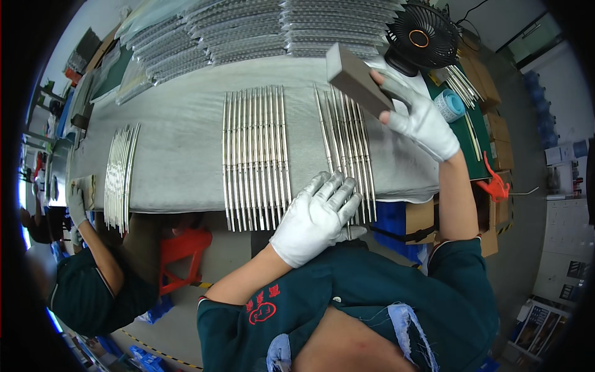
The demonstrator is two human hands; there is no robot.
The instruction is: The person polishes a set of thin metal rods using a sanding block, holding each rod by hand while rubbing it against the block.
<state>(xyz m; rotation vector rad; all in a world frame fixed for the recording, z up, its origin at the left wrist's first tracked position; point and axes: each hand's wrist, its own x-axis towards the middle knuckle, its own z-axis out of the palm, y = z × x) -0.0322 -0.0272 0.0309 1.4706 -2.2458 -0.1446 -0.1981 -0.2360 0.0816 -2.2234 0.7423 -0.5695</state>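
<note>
In a white glove, my left hand (pixel 317 217) lies with its fingers stretched over the near part of a row of thin metal rods (pixel 354 139). A couple of these rods lean at a slant on the row's left side. Raised over the far right of that row, my right hand (pixel 424 124), in a glove with bare fingertips, grips a grey-brown rectangular block (pixel 358 80) with a paler end. To the left, a wider row of similar rods (pixel 255 136) lies side by side on the grey cloth (pixel 180 155).
Stacked clear ridged trays (pixel 242 31) line the table's far side. A black fan (pixel 421 38) and a blue roll (pixel 449 105) stand at right. More rods (pixel 122 177) lie at left, near a co-worker's gloved hand (pixel 76 204). A red stool (pixel 185 257) is below.
</note>
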